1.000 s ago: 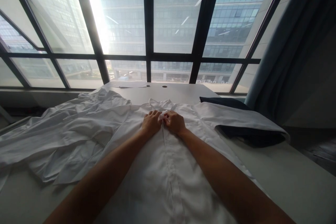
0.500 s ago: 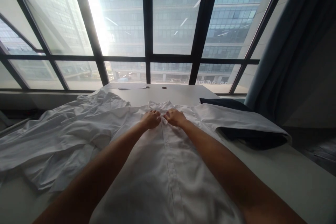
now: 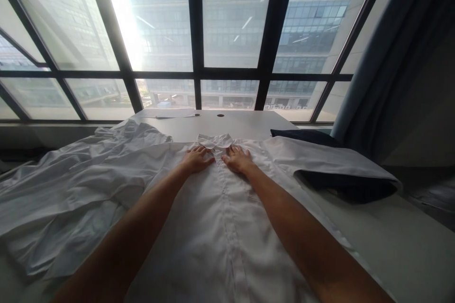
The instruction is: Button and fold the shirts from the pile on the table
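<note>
A white shirt (image 3: 199, 227) lies spread out on the table, its button placket running down the middle toward me and its collar (image 3: 214, 140) at the far end. My left hand (image 3: 198, 159) rests flat on the cloth just left of the placket, below the collar, with fingers spread. On the other side of the placket, my right hand (image 3: 237, 158) lies the same way, fingers apart on the fabric. Neither hand grips anything. My forearms cover parts of the shirt's sides.
Crumpled white cloth (image 3: 88, 170) is heaped on the left. At right, a white and dark folded piece (image 3: 348, 187) lies on the white table (image 3: 401, 232), near a dark item (image 3: 302, 136). Behind stand large windows (image 3: 231, 19) and a blue-grey curtain (image 3: 373, 61).
My hands have gone from pinching the cloth at the placket's top to lying open on either side. The collar now shows more fully and stands flatter.
</note>
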`<action>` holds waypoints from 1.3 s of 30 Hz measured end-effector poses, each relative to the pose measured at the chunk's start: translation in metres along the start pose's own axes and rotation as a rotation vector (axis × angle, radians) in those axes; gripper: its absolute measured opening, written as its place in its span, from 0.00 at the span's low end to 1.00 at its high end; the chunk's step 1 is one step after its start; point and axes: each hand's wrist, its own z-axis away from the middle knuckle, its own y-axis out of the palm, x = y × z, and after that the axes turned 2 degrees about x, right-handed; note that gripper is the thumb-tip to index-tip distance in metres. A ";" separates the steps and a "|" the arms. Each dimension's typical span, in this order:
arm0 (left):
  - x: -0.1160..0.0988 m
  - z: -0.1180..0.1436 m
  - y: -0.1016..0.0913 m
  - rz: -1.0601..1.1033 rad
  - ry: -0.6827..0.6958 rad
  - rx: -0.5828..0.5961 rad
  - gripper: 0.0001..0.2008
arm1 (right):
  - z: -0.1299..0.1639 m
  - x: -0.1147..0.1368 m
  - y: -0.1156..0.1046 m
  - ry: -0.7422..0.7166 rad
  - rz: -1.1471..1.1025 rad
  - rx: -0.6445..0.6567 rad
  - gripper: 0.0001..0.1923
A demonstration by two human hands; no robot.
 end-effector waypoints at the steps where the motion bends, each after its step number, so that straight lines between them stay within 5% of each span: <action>1: 0.000 0.001 0.000 -0.007 -0.002 -0.006 0.30 | 0.002 0.000 0.000 -0.014 0.000 -0.032 0.33; 5: 0.001 -0.005 -0.003 -0.033 0.009 0.062 0.31 | 0.009 0.001 -0.001 -0.275 0.000 -0.238 0.23; 8: 0.002 -0.015 -0.010 -0.019 -0.001 0.141 0.31 | 0.010 0.001 -0.002 -0.411 -0.011 -0.251 0.20; 15: -0.003 -0.021 -0.001 0.008 -0.035 -0.002 0.24 | 0.008 -0.001 0.001 -0.420 -0.018 -0.195 0.23; 21: -0.001 -0.018 0.007 0.029 -0.047 0.061 0.30 | 0.014 0.005 -0.003 -0.351 0.013 -0.303 0.25; 24: -0.003 -0.014 0.007 0.049 -0.117 -0.069 0.23 | 0.014 0.006 -0.004 -0.310 -0.001 -0.396 0.27; 27: -0.004 -0.010 0.009 0.051 -0.203 -0.269 0.22 | 0.010 0.004 -0.001 -0.289 -0.020 -0.340 0.27; 29: -0.003 -0.009 0.011 0.024 -0.161 -0.298 0.26 | 0.008 0.003 0.001 -0.266 -0.030 -0.312 0.26; 34: 0.003 -0.015 0.012 -0.002 -0.109 0.024 0.30 | 0.009 0.002 0.001 -0.245 -0.040 -0.367 0.29; 39: 0.007 -0.021 0.004 -0.044 -0.116 0.120 0.32 | 0.009 0.001 0.002 -0.232 -0.028 -0.312 0.29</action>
